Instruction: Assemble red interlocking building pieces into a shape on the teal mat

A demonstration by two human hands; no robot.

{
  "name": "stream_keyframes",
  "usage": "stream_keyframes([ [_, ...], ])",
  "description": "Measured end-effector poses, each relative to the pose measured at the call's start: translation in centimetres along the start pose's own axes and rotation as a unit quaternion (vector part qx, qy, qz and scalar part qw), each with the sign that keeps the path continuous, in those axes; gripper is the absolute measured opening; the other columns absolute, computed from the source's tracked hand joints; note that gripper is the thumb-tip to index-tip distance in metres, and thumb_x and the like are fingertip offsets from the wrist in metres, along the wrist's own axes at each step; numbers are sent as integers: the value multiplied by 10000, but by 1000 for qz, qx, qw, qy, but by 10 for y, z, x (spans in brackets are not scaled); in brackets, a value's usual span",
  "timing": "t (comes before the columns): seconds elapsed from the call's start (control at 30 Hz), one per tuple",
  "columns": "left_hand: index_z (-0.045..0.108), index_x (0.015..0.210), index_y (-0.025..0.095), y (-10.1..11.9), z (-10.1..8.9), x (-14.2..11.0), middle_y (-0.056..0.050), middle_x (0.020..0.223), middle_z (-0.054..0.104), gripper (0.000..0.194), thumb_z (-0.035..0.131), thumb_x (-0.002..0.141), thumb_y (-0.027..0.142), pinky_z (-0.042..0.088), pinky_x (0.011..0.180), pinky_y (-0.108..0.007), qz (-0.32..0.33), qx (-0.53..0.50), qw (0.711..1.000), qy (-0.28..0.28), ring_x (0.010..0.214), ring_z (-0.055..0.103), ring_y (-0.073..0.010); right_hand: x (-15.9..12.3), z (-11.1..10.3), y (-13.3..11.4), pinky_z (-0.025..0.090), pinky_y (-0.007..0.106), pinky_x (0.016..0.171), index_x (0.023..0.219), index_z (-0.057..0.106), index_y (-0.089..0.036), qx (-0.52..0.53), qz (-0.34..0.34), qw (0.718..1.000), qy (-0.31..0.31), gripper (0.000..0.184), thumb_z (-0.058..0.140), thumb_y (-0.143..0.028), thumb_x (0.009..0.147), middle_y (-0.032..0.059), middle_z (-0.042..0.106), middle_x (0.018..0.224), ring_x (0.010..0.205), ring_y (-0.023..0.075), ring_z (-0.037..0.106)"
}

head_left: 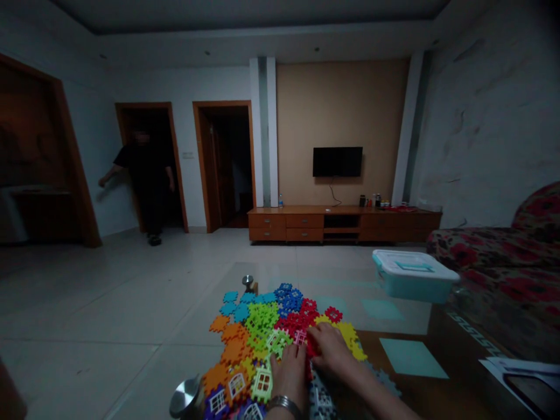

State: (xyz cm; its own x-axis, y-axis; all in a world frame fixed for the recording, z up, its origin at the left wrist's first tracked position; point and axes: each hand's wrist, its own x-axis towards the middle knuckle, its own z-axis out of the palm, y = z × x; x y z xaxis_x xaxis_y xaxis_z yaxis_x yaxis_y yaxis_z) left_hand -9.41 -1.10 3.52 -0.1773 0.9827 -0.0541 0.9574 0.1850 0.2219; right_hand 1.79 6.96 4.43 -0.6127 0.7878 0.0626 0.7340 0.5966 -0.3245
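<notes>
A heap of interlocking plastic tiles with toothed edges lies on the glass table, roughly sorted by colour. Blue tiles [289, 298] are at the far side, orange tiles [235, 344] at the left, lime green tiles [261, 318] in the middle, yellow tiles [353, 340] at the right. My left hand [289, 373], wearing a metal band, rests over the near middle, thumb apart from the fingers, beside a light green window tile [262, 382]. My right hand [330, 350] has its fingers bent down onto red tiles [301, 318]; its fingertips are partly hidden among them.
A lidded turquoise box [413, 277] stands on the glass table [350, 361] at the right, with papers and a phone-like dark object [531, 391] nearer. A floral sofa [503, 251] is beyond. A person [151, 175] is by a doorway; a television cabinet [341, 224] lines the back wall.
</notes>
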Motion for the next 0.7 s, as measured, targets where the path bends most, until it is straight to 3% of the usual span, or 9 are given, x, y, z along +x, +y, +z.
stream_keyframes([
  [0.23,375,1405,197,-7,-3,3,-120,1382,514,737,435,693,14,276,1069,-536,-3,-23,999,33,1283,440,-259,16,-4,2,339,420,971,973,697,-207,8,25,1000,10,434,751,-192,543,110,628,1168,1145,327,495],
  [0.37,285,1453,177,-18,-2,5,-105,1385,505,816,428,670,-3,336,1058,-367,15,-117,985,128,1270,447,-204,26,-6,8,402,380,877,758,717,-190,78,47,995,37,208,708,-131,559,75,715,908,958,285,605],
  [0.43,213,1477,177,-23,1,6,-108,1409,477,794,413,723,28,332,1080,-356,50,-192,962,187,1281,435,-195,30,-7,13,437,337,786,682,707,-196,139,56,987,50,124,669,-119,593,34,718,765,822,238,637],
  [0.57,107,1496,205,-26,8,6,-128,1452,409,702,389,855,157,326,1109,-457,107,-276,924,243,1324,394,-226,28,-10,23,467,286,661,685,701,-185,284,55,954,82,61,661,-225,661,16,704,697,709,200,639],
  [0.7,97,1494,254,-13,11,8,-103,1404,459,669,409,903,256,356,1096,-471,127,-315,898,281,1315,413,-234,7,-20,44,488,299,638,802,705,-181,409,64,900,136,321,639,-482,711,32,693,737,728,213,629],
])
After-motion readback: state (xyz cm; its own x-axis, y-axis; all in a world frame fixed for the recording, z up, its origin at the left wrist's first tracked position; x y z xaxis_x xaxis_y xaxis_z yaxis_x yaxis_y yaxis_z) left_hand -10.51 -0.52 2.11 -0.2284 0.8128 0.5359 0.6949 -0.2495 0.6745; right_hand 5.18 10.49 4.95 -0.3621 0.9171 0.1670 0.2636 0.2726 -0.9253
